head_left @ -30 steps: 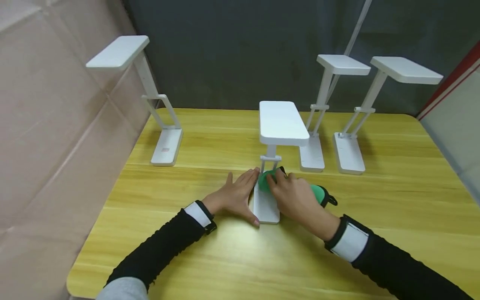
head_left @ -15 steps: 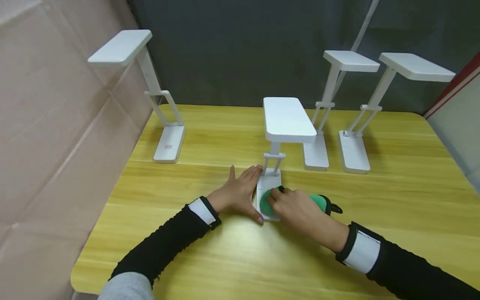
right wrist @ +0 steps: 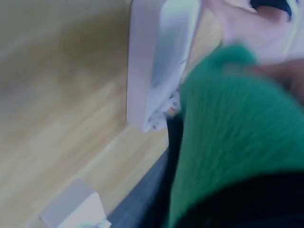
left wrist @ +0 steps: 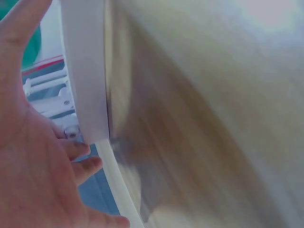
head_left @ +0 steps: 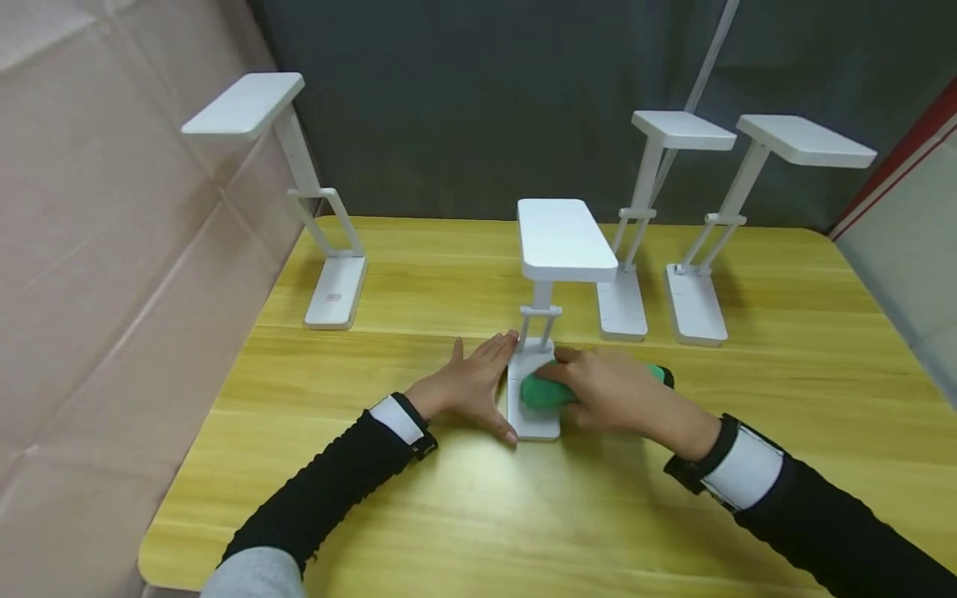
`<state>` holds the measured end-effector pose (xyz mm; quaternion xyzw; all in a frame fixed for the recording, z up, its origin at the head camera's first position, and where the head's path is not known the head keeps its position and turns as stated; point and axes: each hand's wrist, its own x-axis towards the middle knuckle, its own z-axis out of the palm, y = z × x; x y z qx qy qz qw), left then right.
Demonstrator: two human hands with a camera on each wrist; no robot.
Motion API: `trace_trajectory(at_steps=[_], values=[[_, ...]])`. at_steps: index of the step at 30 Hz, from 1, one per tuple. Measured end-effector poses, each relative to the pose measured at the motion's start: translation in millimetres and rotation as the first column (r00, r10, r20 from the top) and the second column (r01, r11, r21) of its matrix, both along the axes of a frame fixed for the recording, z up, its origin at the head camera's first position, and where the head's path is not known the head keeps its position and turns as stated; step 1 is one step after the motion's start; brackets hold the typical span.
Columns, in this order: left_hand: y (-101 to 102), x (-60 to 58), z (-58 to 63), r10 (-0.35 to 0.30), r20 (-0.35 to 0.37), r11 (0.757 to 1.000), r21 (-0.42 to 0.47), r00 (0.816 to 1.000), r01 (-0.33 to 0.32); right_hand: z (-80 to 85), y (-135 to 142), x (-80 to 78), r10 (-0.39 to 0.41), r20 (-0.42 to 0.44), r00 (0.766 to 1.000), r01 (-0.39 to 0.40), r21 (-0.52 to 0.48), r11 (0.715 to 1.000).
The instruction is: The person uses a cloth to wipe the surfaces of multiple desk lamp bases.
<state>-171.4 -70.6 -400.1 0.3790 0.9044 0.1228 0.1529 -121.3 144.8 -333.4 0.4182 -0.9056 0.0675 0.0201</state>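
Observation:
In the head view a white folding desk lamp [head_left: 567,241] stands at the middle of the table, its flat head raised over its base. My left hand [head_left: 471,389] rests with spread, straight fingers along the left side of that base; in the left wrist view its thumb and fingertips lie by the base's white edge [left wrist: 85,66]. My right hand [head_left: 613,390] grips a green fuzzy cleaning cloth [head_left: 544,394] with black trim and presses it on top of the base. The cloth [right wrist: 232,128] fills much of the right wrist view and hides most of the fingers.
Another white lamp [head_left: 332,291] stands at the back left. Two more, a nearer-middle lamp [head_left: 622,307] and a right-hand lamp [head_left: 697,307], stand at the back right. The wooden table [head_left: 374,515] ends at a dark backdrop [head_left: 463,108].
My right hand has wiped the cloth from near the lamp's hinge toward the base's front, then slightly back, and now lies flatter over it. My left hand has stayed at the base.

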Motion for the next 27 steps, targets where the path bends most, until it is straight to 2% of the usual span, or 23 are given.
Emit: trace_trajectory(at_steps=[1, 2, 4, 6, 9, 11, 14, 18, 21, 24, 27], values=[[-0.9, -0.7, -0.3, -0.002, 0.009, 1.0, 0.004, 1.0, 0.002, -1.0, -4.0, -2.5, -0.046, -0.097, 0.994, 0.049, 0.032, 0.998], [-1.6, -1.3, -0.6, -0.004, 0.013, 1.0, 0.005, 1.0, 0.004, -2.9, -8.9, -4.4, -0.088, -0.187, 0.978, 0.103, 0.07, 0.992], [-2.2, -2.2, -0.6, -0.008, 0.016, 1.0, 0.008, 1.0, 0.008, -8.4, -20.9, -5.6, -0.145, -0.335, 0.931, 0.209, 0.161, 0.965], [-1.7, -2.8, 0.1, -0.013, 0.018, 1.0, 0.019, 1.0, 0.012, -15.7, -33.7, -5.3, -0.176, -0.411, 0.895, 0.283, 0.217, 0.934], [-1.5, -3.6, 0.5, -0.01, 0.011, 0.999, 0.039, 1.0, 0.009, -27.9, -49.8, -5.5, -0.199, -0.451, 0.87, 0.324, 0.218, 0.921], [-2.3, -4.1, 0.8, -0.005, 0.002, 0.999, 0.043, 1.0, 0.004, -34.6, -56.2, -6.5, -0.187, -0.47, 0.862, 0.307, 0.193, 0.932], [-2.2, -4.0, 2.3, -0.007, -0.025, 1.0, 0.022, 1.0, 0.008, -38.8, -56.6, -5.7, -0.101, -0.516, 0.851, 0.243, 0.215, 0.946], [-1.7, -3.2, 5.8, -0.008, -0.053, 1.0, -0.007, 0.999, 0.008, -37.7, -49.7, -0.7, 0.056, -0.549, 0.834, 0.148, 0.319, 0.936], [-1.4, -3.4, 6.0, -0.002, -0.063, 1.0, -0.004, 0.998, 0.002, -35.7, -44.5, 6.0, 0.135, -0.552, 0.823, 0.094, 0.367, 0.926], [-0.8, -4.1, 4.0, 0.002, -0.072, 1.0, 0.001, 0.997, -0.002, -33.6, -39.4, 14.3, 0.187, -0.534, 0.824, 0.027, 0.368, 0.93], [-0.6, -4.8, 1.5, 0.009, -0.082, 1.0, -0.011, 0.997, -0.009, -32.2, -33.3, 21.2, 0.227, -0.492, 0.841, -0.043, 0.357, 0.933]])
